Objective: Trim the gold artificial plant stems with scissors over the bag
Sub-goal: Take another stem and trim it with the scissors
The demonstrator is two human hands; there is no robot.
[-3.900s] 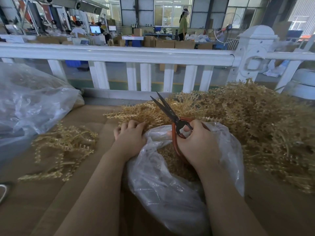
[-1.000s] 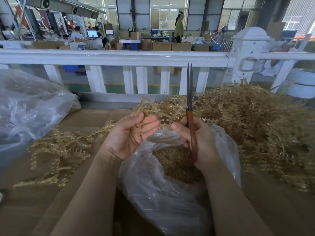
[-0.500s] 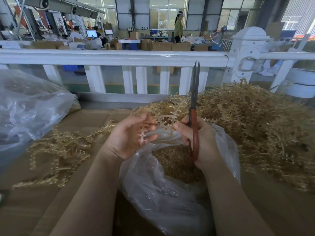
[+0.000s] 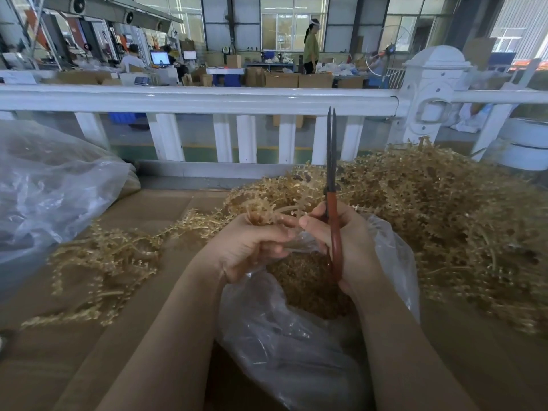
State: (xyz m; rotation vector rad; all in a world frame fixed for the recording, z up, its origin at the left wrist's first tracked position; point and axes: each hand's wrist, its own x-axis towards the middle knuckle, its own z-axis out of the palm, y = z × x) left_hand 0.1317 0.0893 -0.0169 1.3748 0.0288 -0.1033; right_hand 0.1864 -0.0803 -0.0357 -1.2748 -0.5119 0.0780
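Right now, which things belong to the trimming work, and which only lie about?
In use: red-handled scissors in right hand; gold plastic stem in left hand; clear plastic bag; gold stem heap.
Lying about: crumpled clear bag; white railing.

A brown cardboard-covered worktop (image 4: 148, 209) lies under and left of the hands. Just beyond them runs a white railing (image 4: 207, 99) with square balusters and an ornate post (image 4: 433, 93) to the far right. Past it, a grey floor (image 4: 201, 134), stacked cardboard boxes (image 4: 296, 80), lit monitors (image 4: 160, 57), and a standing person (image 4: 310, 46). Daylight enters through tall windows (image 4: 284, 22) in the back wall.
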